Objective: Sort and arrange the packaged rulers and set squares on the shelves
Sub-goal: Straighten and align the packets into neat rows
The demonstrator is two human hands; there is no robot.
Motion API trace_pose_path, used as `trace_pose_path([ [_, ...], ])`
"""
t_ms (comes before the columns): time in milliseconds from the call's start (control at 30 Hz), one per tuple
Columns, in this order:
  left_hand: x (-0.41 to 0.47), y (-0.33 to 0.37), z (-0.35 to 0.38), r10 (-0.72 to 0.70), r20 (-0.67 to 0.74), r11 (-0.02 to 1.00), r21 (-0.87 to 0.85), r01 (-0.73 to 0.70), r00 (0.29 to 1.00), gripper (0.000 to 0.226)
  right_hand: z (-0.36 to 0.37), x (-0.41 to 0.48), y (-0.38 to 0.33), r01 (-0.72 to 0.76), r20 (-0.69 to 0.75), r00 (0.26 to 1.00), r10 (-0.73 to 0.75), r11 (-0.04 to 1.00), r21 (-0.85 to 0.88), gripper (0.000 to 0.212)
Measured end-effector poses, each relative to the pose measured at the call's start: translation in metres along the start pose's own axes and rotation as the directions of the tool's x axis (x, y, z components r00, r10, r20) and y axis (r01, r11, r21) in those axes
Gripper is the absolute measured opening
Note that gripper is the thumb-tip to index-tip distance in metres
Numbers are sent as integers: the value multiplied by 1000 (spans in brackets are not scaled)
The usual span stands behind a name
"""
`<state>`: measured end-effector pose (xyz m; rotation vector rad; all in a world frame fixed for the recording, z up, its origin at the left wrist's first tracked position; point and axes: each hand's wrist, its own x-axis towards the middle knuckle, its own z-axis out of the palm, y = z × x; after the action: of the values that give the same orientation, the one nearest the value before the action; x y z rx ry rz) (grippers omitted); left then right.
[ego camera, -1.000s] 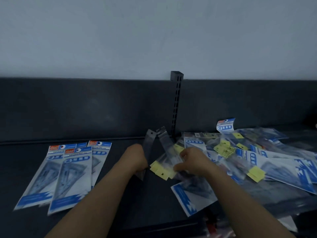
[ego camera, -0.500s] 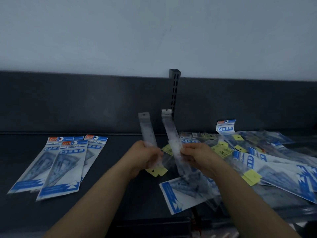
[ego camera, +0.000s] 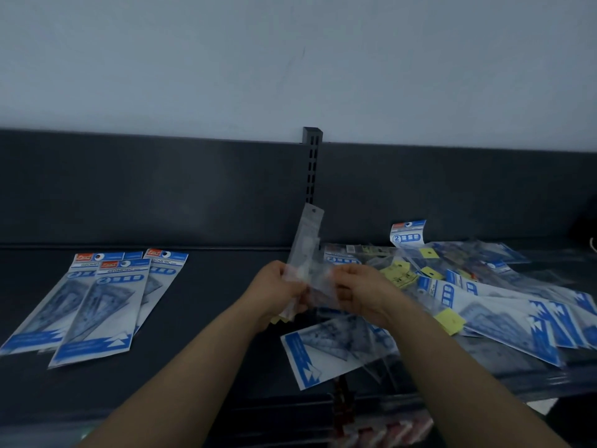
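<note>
Together, left hand [ego camera: 277, 286] and right hand [ego camera: 358, 289] grip upright clear ruler packs [ego camera: 307, 240] above the shelf [ego camera: 210, 302].

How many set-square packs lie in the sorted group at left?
3. Left pack, middle pack overlapping on top, right pack partly beneath it. A blue edge behind the middle one suggests another may be hidden.

Dim, bluish, even light with soft shadows; slight blur overall, and wide-angle bending at edges.
</note>
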<state>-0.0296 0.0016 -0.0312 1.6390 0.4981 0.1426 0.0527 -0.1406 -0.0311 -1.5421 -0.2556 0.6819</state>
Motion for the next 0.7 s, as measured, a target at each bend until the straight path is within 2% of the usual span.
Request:
trace_pose_path([
  [67, -2, 2, 3, 21, 8, 999, 31, -22, 1000, 25, 3, 2, 2, 14, -50, 999, -15, 1000, -25, 7],
  [167, -1, 2, 2, 27, -37, 999, 23, -26, 999, 18, 6, 12, 3, 101, -236, 966, -102, 995, -14, 20],
  [233, 2, 1, -3, 50, -107, 999, -5, -50, 993, 6, 3, 17, 2, 168, -411, 900, -146, 986, 18, 25],
  [300, 2, 3, -8, 98, -169, 995, 50, -91, 981, 12, -6, 19, -2, 245, -511, 841, -178, 967, 67, 27],
  [367, -3, 4, -14, 131, -204, 991, 60, -122, 970, 16, -19, 19, -5, 264, -503, 840, -201, 963, 55, 29],
  [433, -10, 4, -20, 154, -247, 988, 23, -153, 957, 17, -31, 16, -7, 202, -446, 872, -202, 978, -49, 29],
  [533, -22, 0, -27, 142, -300, 990, 22, -142, 943, 11, -44, -3, -10, 90, -271, 949, -163, 961, -260, 16],
  [600, -28, -5, -25, 86, -228, 996, 52, -76, 970, 8, -46, -21, -10, 28, -155, 982, -106, 901, -434, 1],
  [700, -31, -16, -14, 41, -128, 992, 127, -24, 991, 13, -41, -42, -3, -3, -79, 994, -77, 699, -715, 20],
])
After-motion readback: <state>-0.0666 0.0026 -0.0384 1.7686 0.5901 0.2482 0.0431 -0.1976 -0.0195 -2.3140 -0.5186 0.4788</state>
